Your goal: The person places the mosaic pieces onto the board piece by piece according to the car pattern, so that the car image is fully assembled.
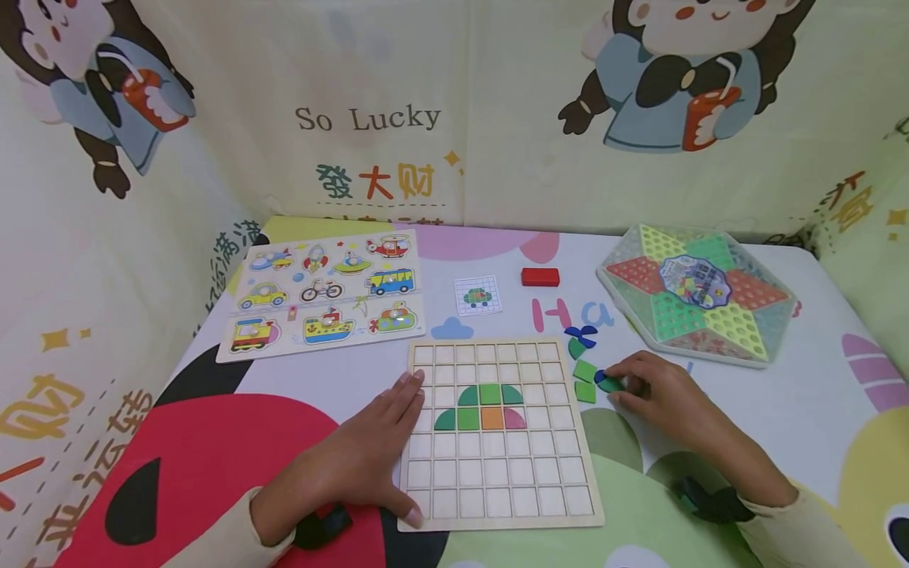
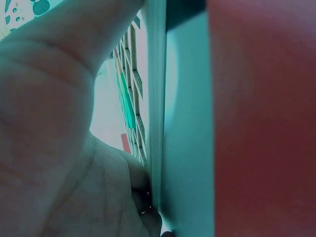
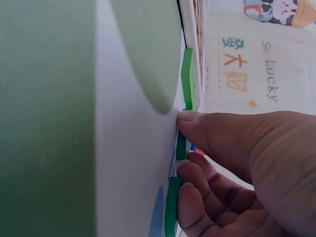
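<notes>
A wooden grid board (image 1: 497, 513) lies flat, with green, orange and pink pieces set in its upper middle cells. Among them are an orange square (image 1: 491, 418) and a pink quarter-circle (image 1: 514, 420). My left hand (image 1: 365, 450) rests along the board's left edge, fingers extended and thumb at the near corner. Right of the board, my right hand (image 1: 667, 394) pinches a dark green quarter-circle piece (image 3: 181, 143) between thumb and finger, low over the table. Another dark green piece (image 3: 172, 207) touches its other fingers. Light green squares (image 1: 585, 371) and a blue piece (image 1: 600, 376) lie beside the fingertips.
Blue pieces (image 1: 581, 334) lie off the board's upper right corner. Behind the board are a pattern card (image 1: 478, 296) and a red block (image 1: 540, 277). A vehicle puzzle (image 1: 327, 292) lies back left, a hexagonal box (image 1: 696, 296) back right. Printed cloth (image 1: 497, 158) hangs behind.
</notes>
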Motion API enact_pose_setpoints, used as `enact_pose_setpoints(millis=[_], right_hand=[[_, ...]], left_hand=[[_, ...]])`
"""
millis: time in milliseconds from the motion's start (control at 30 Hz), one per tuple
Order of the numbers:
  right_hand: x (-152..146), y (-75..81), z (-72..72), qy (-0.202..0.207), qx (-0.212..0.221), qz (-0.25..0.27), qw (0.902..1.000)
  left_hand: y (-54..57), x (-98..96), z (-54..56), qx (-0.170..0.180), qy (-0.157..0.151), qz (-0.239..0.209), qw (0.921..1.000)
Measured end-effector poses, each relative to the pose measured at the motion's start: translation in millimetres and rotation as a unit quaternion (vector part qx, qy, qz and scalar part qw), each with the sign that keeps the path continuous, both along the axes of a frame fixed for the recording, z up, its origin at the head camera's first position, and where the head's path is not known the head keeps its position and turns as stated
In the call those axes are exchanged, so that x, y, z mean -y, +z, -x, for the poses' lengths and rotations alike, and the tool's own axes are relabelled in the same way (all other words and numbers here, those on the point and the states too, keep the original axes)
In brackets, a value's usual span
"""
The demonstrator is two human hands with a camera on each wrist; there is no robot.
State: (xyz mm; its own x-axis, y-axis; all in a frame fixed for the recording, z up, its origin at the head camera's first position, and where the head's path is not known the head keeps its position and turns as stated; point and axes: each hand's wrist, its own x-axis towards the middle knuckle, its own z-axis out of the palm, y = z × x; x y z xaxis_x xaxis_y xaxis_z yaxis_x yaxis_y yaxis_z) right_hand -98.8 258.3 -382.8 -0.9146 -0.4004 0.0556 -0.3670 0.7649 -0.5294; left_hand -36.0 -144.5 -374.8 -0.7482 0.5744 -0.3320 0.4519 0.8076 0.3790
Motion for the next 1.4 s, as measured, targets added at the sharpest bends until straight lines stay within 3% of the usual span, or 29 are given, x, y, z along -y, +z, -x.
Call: enact_pose_setpoints(millis=[200, 433, 533, 1167, 1400], right_hand=[[1, 0.1, 0.1, -0.008, -0.012, -0.005, 0.9999], [1, 1.0, 0.0, 0.009, -0.078, -0.001, 0.9969], [2, 2.0, 1.3, 0.009, -0.086, -0.004, 0.9962], [8, 8.0, -0.4, 0.018, -0.013, 0.006, 0.9997], [14, 9.7, -3.5, 0.040, -0.037, 0.058, 0.9968]], left_hand=[[-1.1, -0.5, -0.3, -0.003, 0.000, -0.001, 1.0000], [-0.7, 1.1, -0.3, 0.002, 0.000, -0.006, 1.0000], [-0.8, 2.5, -0.7, 0.005, 0.001, -0.013, 0.9999], [-1.1, 1.4, -2.1, -0.001, 0.004, -0.009, 1.0000], [-1.5, 1.1, -1.7, -0.002, 0.004, -0.006, 1.0000]])
